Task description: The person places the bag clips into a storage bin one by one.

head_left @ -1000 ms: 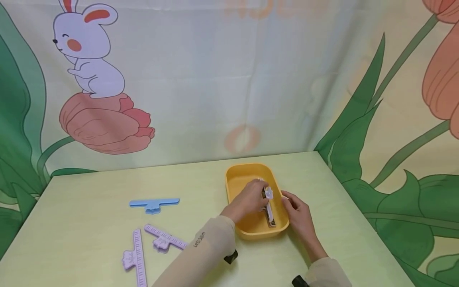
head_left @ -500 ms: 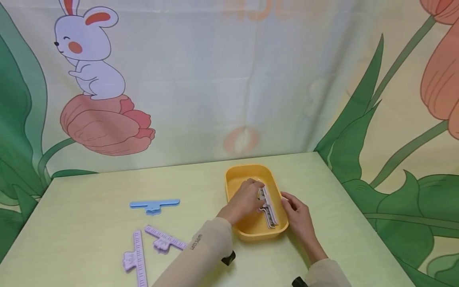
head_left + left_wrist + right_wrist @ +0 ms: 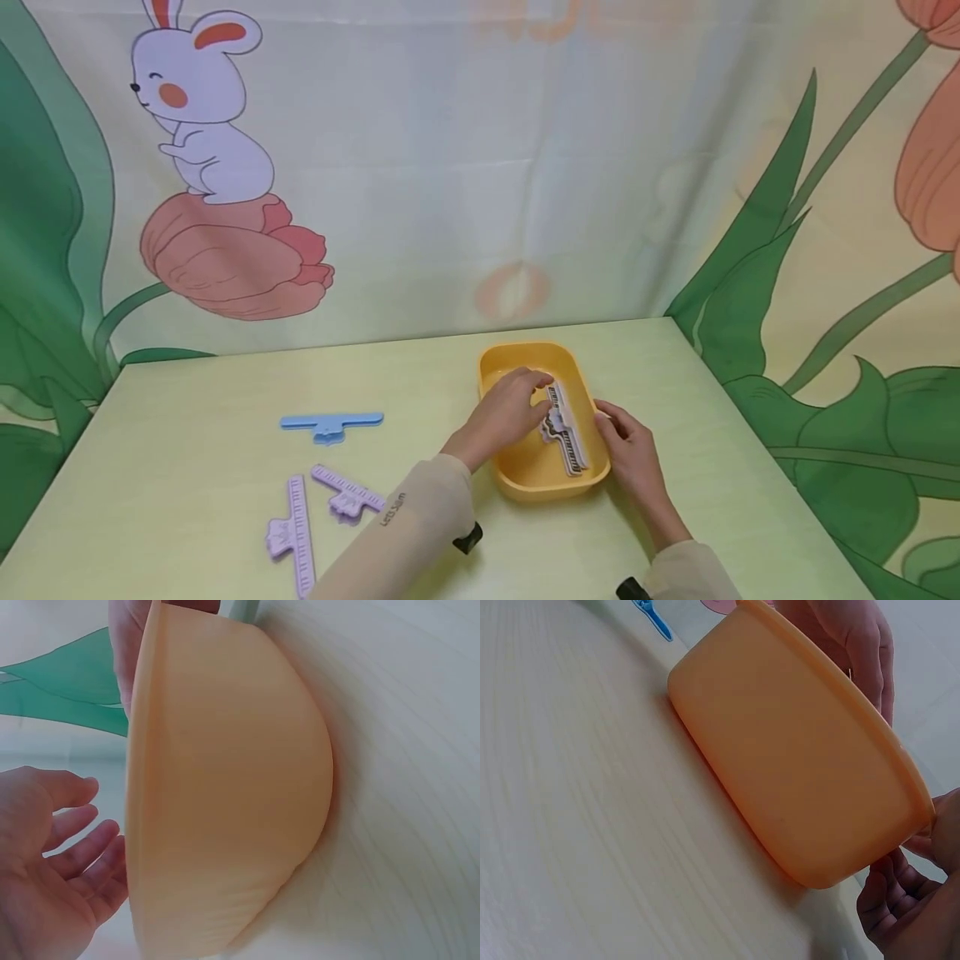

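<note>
Inside the yellow plastic tray (image 3: 540, 487), white bag clips with black ruler-like marks (image 3: 566, 429) lie close together, lengthwise along the right side. Over the tray's left side is my left hand (image 3: 510, 412), its fingers loosely bent and apart, holding nothing; the fingertips are near the clips. In the left wrist view, that hand (image 3: 52, 862) shows spread fingers above the tray rim. My right hand (image 3: 633, 450) pinches the tray's right rim between thumb and fingers, as the right wrist view also shows at the tray's corner (image 3: 919, 825).
To the left on the pale table lie a blue bag clip (image 3: 330, 425) and two purple bag clips, one slanted (image 3: 347, 493) and partly behind the left sleeve, one nearly upright in view (image 3: 298, 533). A printed curtain (image 3: 420, 208) hangs behind the table's back edge.
My left hand has let go of a white clip, which now lies beside another in the tray, and has drawn slightly left. My right hand stays on the tray rim.
</note>
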Tool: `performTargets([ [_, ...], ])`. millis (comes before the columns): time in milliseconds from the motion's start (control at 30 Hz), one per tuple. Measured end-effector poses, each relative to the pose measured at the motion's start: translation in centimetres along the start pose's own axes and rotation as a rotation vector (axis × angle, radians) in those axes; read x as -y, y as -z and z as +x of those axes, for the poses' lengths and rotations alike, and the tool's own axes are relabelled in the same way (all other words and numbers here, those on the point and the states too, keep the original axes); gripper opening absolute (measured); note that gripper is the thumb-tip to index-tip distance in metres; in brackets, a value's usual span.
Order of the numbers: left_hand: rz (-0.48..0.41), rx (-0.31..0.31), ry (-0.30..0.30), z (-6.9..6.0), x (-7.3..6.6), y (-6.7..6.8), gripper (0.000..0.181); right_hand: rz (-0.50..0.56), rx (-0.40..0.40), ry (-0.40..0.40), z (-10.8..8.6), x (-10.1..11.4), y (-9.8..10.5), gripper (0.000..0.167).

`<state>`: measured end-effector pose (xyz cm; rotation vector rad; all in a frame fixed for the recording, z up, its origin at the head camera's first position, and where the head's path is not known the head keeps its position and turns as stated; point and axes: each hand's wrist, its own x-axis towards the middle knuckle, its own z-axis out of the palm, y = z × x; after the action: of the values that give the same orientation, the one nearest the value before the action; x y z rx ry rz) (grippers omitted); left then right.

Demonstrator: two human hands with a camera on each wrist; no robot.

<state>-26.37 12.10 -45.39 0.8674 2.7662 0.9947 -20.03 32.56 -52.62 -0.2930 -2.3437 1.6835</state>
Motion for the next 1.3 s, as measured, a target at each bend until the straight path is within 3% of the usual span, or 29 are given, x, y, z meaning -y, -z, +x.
performTargets([
  [367,-0.055,-0.024,-0.010,-0.3,-0.4,0.9,0.043,0.002,-0.004,0.005,-0.1,0.1,0.1,0.035],
  [1000,-0.079,-0.060,-0.094,0.3,-3.9,3.7,0.052,-0.002,0.004,0.015,0.0,0.0,0.0,0.034],
  [1300,-0.098,-0.078,-0.107,0.1,-4.3,4.5,0.052,-0.012,0.012,0.018,-0.1,0.2,0.1,0.037],
])
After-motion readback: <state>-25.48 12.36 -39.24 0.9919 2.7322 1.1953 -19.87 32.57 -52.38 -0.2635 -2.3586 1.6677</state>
